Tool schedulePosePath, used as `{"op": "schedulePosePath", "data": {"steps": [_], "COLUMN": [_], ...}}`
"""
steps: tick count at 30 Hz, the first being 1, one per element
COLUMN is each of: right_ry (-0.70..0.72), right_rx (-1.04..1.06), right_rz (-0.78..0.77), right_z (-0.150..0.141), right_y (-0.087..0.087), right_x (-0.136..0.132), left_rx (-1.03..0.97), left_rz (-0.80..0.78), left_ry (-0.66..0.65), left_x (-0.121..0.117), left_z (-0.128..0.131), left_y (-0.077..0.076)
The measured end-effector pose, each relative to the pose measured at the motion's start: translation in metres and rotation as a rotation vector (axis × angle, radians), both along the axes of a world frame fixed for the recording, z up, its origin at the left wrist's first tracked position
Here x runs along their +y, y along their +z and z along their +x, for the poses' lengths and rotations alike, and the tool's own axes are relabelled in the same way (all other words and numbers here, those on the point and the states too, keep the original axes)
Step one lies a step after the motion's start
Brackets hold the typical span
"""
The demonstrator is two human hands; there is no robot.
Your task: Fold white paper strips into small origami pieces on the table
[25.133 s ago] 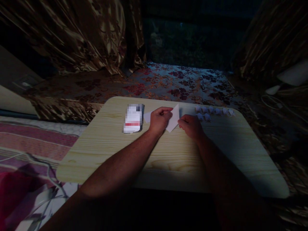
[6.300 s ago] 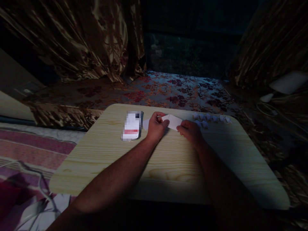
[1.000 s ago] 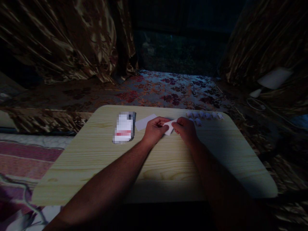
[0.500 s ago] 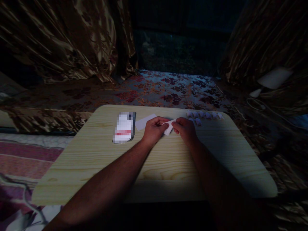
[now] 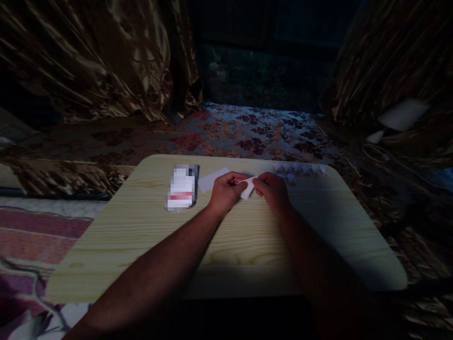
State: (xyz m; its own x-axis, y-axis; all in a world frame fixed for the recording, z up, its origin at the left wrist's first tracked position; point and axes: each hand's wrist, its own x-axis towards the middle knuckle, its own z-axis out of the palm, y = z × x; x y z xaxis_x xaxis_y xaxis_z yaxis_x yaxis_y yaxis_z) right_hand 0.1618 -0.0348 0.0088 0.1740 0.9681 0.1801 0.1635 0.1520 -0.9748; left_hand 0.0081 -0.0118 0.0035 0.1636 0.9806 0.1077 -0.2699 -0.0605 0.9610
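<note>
Between both hands is a small folded piece of white paper (image 5: 248, 190), held just over the table's far half. My left hand (image 5: 227, 190) pinches its left side, thumb on top. At its right upper edge, my right hand (image 5: 272, 187) grips the paper between thumb and fingers. Behind my left hand lies a flat white paper strip (image 5: 213, 180), partly hidden by the fingers. Several small folded paper pieces (image 5: 296, 169) sit in rows beyond my right hand, near the table's far right corner.
The light wooden table (image 5: 141, 245) has rounded corners. On its left lies a phone-shaped object (image 5: 181, 187), its face blurred out. A patterned cloth ledge (image 5: 244, 130) runs behind the table, with a white lamp (image 5: 403, 114) at the right. A pale cable (image 5: 35, 283) hangs at lower left.
</note>
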Motion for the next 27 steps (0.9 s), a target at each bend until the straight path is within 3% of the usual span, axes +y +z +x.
{"op": "schedulePosePath", "data": {"steps": [27], "right_ry": [-0.058], "right_rx": [0.104], "right_rz": [0.017], "right_z": [0.0011], "right_y": [0.0052], "right_x": [-0.0001], "left_rx": [0.026], "left_rz": [-0.026], "left_ry": [-0.014], "left_x": [0.0000], "left_z": [-0.0002], "left_y": [0.0013]}}
